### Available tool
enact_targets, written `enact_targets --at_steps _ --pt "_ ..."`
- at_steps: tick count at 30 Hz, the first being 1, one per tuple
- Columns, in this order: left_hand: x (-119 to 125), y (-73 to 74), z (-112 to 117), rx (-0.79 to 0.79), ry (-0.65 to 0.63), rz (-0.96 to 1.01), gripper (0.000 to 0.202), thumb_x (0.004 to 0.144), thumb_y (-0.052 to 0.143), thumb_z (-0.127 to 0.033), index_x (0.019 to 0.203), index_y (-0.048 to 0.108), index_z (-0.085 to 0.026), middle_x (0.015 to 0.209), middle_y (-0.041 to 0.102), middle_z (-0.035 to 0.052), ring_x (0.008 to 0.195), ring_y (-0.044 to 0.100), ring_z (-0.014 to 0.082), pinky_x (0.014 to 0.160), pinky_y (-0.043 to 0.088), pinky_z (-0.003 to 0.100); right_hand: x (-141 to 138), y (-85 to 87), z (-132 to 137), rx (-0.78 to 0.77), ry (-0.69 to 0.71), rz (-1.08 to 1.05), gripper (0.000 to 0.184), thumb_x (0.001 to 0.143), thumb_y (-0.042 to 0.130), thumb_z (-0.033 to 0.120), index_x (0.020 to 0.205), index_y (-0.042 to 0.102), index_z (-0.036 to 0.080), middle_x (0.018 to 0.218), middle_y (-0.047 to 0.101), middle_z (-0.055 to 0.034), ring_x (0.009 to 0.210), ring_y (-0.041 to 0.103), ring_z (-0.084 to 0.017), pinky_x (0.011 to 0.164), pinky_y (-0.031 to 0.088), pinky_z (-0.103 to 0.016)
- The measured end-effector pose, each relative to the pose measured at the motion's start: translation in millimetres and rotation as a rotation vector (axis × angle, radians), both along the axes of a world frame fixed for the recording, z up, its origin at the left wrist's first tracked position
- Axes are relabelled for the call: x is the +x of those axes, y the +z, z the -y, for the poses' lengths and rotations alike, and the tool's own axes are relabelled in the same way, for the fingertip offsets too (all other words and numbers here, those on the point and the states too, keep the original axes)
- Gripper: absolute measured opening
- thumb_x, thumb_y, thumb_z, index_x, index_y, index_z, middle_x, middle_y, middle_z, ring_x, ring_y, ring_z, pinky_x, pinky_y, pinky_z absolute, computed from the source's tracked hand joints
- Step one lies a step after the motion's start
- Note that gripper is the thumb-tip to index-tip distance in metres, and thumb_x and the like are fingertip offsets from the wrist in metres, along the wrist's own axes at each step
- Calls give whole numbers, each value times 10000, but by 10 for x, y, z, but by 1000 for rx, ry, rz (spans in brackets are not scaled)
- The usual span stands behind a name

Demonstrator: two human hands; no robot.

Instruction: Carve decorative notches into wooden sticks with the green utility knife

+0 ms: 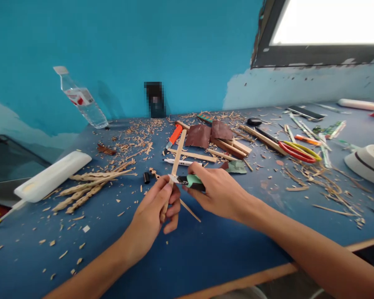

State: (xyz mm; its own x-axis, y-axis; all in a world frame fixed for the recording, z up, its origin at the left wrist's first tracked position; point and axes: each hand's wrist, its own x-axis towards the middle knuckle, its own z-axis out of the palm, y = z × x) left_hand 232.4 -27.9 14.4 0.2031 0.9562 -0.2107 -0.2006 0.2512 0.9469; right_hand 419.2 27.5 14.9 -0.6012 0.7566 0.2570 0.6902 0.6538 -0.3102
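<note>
My left hand (160,203) is closed around the lower part of a wooden stick (179,153), which points up and away from me. My right hand (216,189) grips a utility knife (193,182) with a green and black handle. Its blade lies against the stick just above my left fingers. Beyond my hands lie a white marker (182,162) and an orange cutter knife (173,136). A small black cap (146,177) stands to the left of the stick. Inside the left fist, the lower end of the stick is partly hidden.
Carved wavy sticks (87,191) and a white lamp-like bar (52,176) lie at left; a water bottle (84,104) stands behind. Sandpaper pieces (198,136), scissors (296,151), a phone (305,113) and a white round-based object (367,164) occupy the right. Wood shavings litter the blue table (137,270).
</note>
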Motion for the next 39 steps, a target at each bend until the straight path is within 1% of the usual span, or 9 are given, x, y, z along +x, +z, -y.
enact_targets --at_steps 3,8,13,16,19,24,27,32,39 --pt "-9 30 24 -35 -27 81 204 958 563 -452 1003 466 -279 755 440 -76 511 393 92 306 369 160 32 0 73 -31 60 -141 177 946 549 324 1052 454 218 777 652 15 595 550 -163 564 243 -296" --pt "-62 52 62 -132 -60 201 222 944 608 -412 977 437 -275 648 374 -119 439 245 30 370 260 90 45 19 139 -73 103 -286 215 905 555 333 1045 446 212 723 545 57 542 390 -127 558 225 -287" --pt "-93 2 167 -69 -105 86 342 916 726 -449 1130 498 -312 678 361 -124 456 182 6 399 214 84 63 -35 105 -127 192 -220 318 1013 444 507 1011 511 196 766 560 16 602 417 -146 581 240 -303" --pt "-81 12 223 -74 -83 29 409 906 745 -480 1182 479 -337 706 380 -128 443 143 -11 392 141 114 57 -54 109 -150 208 -163 312 1048 393 481 995 516 198 798 574 4 620 423 -150 599 253 -311" --pt "-56 42 232 -83 -109 -19 346 935 696 -512 1126 478 -325 684 367 -129 437 138 -8 388 101 135 44 -52 118 -181 230 -164 303 1052 391 476 1004 504 199 805 568 6 635 439 -154 605 266 -312" --pt "-46 16 217 -38 -84 -112 339 958 635 -559 1127 473 -314 619 249 -129 449 165 33 388 152 150 35 -57 125 -210 275 -199 258 1055 391 449 970 465 217 770 518 24 607 412 -148 599 284 -306" --pt "-53 -9 229 -1 -66 -190 374 960 601 -598 1153 470 -305 616 238 -125 456 186 50 390 171 167 29 -79 145 -187 258 -219 253 1062 375 448 949 437 230 762 504 26 596 411 -148 588 286 -302" --pt "-27 -17 273 64 -64 -300 329 983 546 -601 1074 464 -296 641 299 -109 450 245 51 394 223 171 4 -122 181 -98 223 -185 329 1080 297 499 917 412 238 745 475 23 580 414 -159 563 276 -314" --pt "15 -107 342 8 43 -301 281 997 533 -582 1102 476 -327 594 284 -116 435 207 67 376 215 172 -45 -130 187 -95 137 -42 368 1078 251 505 960 458 224 757 535 -4 574 467 -179 542 230 -324"
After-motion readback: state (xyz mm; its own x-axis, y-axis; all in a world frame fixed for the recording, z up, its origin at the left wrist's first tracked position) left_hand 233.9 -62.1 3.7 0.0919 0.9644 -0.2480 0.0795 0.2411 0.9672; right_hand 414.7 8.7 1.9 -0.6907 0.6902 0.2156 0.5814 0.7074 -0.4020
